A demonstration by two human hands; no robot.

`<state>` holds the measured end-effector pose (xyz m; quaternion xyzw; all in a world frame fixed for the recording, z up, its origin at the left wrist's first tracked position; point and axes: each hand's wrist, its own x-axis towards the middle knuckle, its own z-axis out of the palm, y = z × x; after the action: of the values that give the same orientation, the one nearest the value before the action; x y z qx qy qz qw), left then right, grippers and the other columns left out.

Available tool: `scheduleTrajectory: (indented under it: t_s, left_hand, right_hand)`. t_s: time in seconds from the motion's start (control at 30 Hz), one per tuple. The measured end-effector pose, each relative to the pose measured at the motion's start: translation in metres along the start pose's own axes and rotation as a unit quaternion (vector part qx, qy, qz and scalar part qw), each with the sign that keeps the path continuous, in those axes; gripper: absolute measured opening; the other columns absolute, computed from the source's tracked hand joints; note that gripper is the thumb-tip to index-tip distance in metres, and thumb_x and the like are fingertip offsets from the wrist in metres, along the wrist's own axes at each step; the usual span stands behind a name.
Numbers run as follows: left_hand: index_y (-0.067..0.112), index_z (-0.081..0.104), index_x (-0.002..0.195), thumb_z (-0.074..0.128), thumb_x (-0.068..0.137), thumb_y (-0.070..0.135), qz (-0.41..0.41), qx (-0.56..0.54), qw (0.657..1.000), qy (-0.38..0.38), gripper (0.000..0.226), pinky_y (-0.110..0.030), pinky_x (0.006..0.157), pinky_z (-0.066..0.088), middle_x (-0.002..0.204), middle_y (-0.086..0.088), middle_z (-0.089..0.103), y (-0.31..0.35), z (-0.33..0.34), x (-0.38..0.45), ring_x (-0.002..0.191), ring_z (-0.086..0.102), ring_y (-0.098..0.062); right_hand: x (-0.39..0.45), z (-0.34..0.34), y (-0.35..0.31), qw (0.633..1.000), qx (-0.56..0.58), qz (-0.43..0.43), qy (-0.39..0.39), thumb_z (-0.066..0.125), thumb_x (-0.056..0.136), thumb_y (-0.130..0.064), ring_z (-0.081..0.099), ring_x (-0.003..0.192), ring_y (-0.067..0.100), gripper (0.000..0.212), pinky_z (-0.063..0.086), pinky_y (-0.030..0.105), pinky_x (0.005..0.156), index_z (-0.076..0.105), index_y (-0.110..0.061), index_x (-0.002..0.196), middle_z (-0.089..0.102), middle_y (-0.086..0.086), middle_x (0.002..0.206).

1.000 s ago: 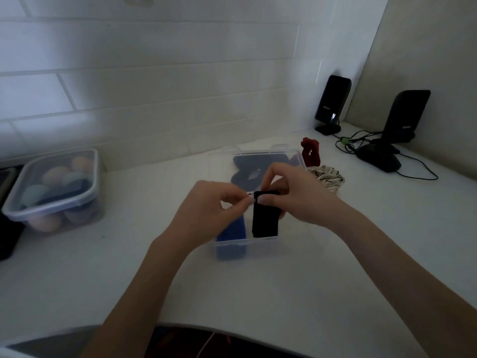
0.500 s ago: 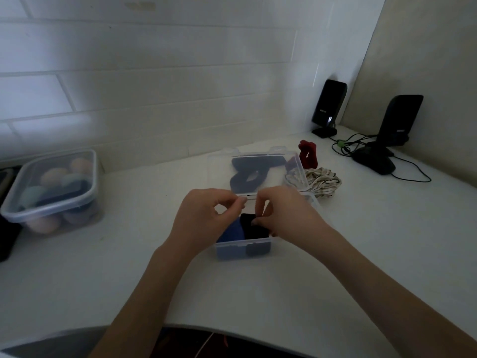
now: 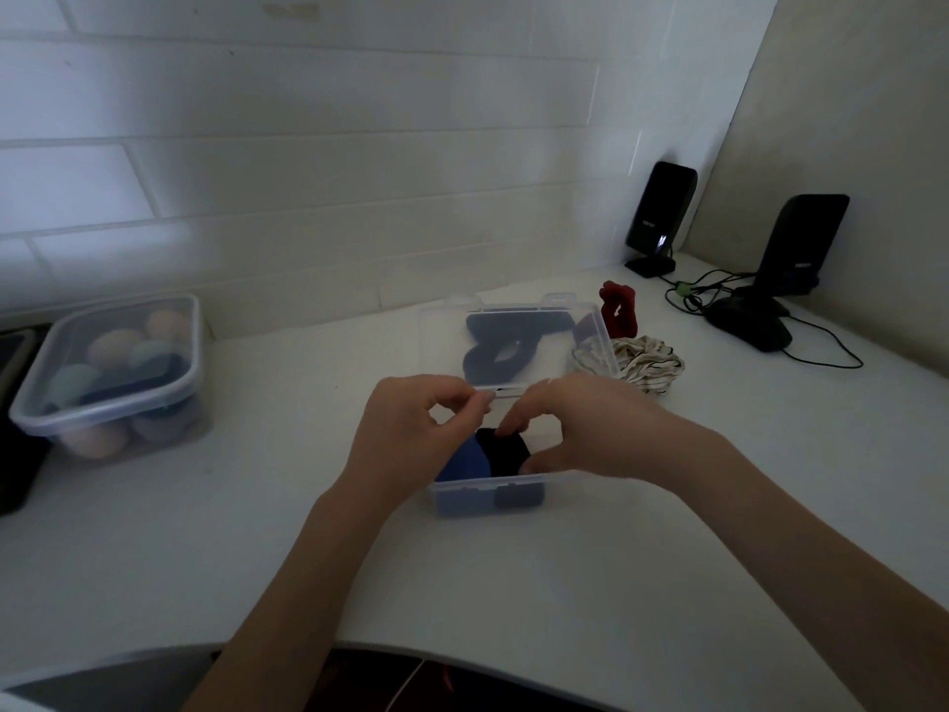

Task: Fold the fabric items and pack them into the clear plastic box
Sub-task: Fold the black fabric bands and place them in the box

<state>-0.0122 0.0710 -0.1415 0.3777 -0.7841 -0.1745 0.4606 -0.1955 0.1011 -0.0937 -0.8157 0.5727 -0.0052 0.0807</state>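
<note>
On the white surface (image 3: 513,583) in front of you sits the small clear plastic box (image 3: 488,498), its hinged clear lid (image 3: 513,341) laid open on the far side. Inside the box a folded blue fabric piece (image 3: 462,462) lies at the left and a folded black fabric piece (image 3: 506,452) just beside it at the right, the two touching. Your right hand (image 3: 580,429) reaches into the box with fingers curled, its grip pinching the top edge of the black piece. Your left hand (image 3: 411,434) hovers over the left side of the box, thumb and forefinger closed together; whether that grip holds any fabric cannot be told. Seen through the lid is a dark navy fabric loop (image 3: 508,341). Right of the lid lie a dark red fabric scrunchie (image 3: 619,308) and a cream striped fabric scrunchie (image 3: 649,364). Well to the left stands a lidded clear tub of pastel sponges (image 3: 110,372).
</note>
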Motion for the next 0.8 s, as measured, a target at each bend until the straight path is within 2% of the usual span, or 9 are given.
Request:
scheduleTrajectory:
  t_s: [0.07,0.17,0.23,0.4,0.47,0.57,0.63,0.7,0.8]
  left_hand:
    - [0.012,0.075,0.075,0.065,0.083,0.023,-0.001,0.001,1.000,0.004,0.017,-0.027,0.061,0.051,0.065,0.003,0.071,-0.001,0.000,0.000,0.060,0.063,-0.012]
    - [0.012,0.074,0.075,0.067,0.083,0.020,0.000,-0.001,1.000,0.007,0.014,-0.025,0.061,0.051,0.065,0.003,0.071,0.000,0.001,0.000,0.060,0.063,-0.012]
    - [0.014,0.074,0.075,0.068,0.083,0.019,0.001,-0.005,1.000,0.008,0.011,-0.024,0.062,0.052,0.065,0.004,0.070,0.000,0.001,0.000,0.061,0.064,-0.012]
    - [0.016,0.074,0.074,0.069,0.082,0.016,-0.005,-0.011,1.000,0.006,0.010,-0.023,0.063,0.052,0.065,0.005,0.070,0.001,0.001,-0.001,0.063,0.064,-0.012]
    - [0.018,0.074,0.075,0.068,0.082,0.017,-0.013,-0.029,0.999,-0.009,0.009,-0.023,0.063,0.053,0.065,0.006,0.070,0.004,-0.001,0.000,0.063,0.065,-0.011]
    - [0.024,0.072,0.074,0.066,0.083,0.019,-0.070,-0.109,0.992,-0.013,0.012,-0.014,0.065,0.050,0.063,0.009,0.070,0.007,-0.010,0.002,0.063,0.066,-0.005]
    - [0.023,0.071,0.072,0.062,0.086,0.015,-0.123,-0.184,0.974,0.055,0.019,-0.013,0.065,0.049,0.062,0.007,0.071,0.003,-0.019,0.010,0.060,0.064,-0.004]
    - [0.020,0.071,0.070,0.058,0.089,0.014,-0.181,-0.232,0.947,0.126,0.024,-0.016,0.059,0.049,0.058,0.005,0.069,-0.010,-0.030,0.025,0.057,0.063,-0.007]
    - [0.017,0.068,0.074,0.058,0.089,0.016,-0.253,-0.189,0.944,0.096,0.018,-0.018,0.050,0.046,0.065,0.000,0.068,-0.035,-0.033,0.055,0.051,0.061,-0.006]
  right_hand:
    - [0.000,-0.001,-0.003,1.000,-0.024,-0.003,-0.004,0.067,0.079,-0.048,0.053,0.093,0.006,0.041,0.038,0.023,0.063,0.057,-0.046,0.119,0.059,-0.018,0.113]
    - [0.005,0.000,-0.007,0.999,-0.039,0.011,-0.023,0.065,0.080,-0.049,0.047,0.083,0.009,0.043,0.032,0.021,0.054,0.056,-0.045,0.121,0.049,-0.016,0.085]
    - [0.010,0.000,-0.011,0.999,-0.024,0.028,-0.033,0.066,0.080,-0.047,0.046,0.081,0.010,0.043,0.038,0.025,0.061,0.057,-0.043,0.121,0.039,-0.016,0.074]
    - [0.015,0.000,-0.016,0.997,-0.029,0.032,-0.061,0.064,0.083,-0.043,0.055,0.092,0.017,0.040,0.041,0.031,0.069,0.057,-0.040,0.122,0.055,-0.005,0.104]
    - [0.014,0.001,-0.016,0.997,-0.020,0.033,-0.066,0.063,0.083,-0.041,0.055,0.091,0.017,0.039,0.045,0.032,0.072,0.057,-0.039,0.122,0.057,-0.004,0.105]
    - [0.013,-0.003,-0.012,0.998,0.004,0.016,-0.061,0.067,0.081,-0.040,0.047,0.075,0.008,0.039,0.047,0.032,0.073,0.059,-0.038,0.118,0.048,-0.013,0.085]
    - [0.010,-0.005,-0.005,0.996,0.069,0.011,-0.056,0.072,0.077,-0.038,0.045,0.063,0.005,0.039,0.045,0.030,0.066,0.060,-0.036,0.114,0.047,-0.015,0.073]
    - [0.006,-0.007,0.004,0.985,0.164,0.020,-0.045,0.077,0.073,-0.035,0.049,0.059,0.009,0.040,0.048,0.031,0.065,0.059,-0.036,0.109,0.055,-0.008,0.068]
    - [-0.001,-0.009,0.014,0.974,0.225,0.029,-0.015,0.078,0.071,-0.032,0.052,0.057,0.009,0.037,0.054,0.039,0.072,0.055,-0.034,0.100,0.057,-0.007,0.062]
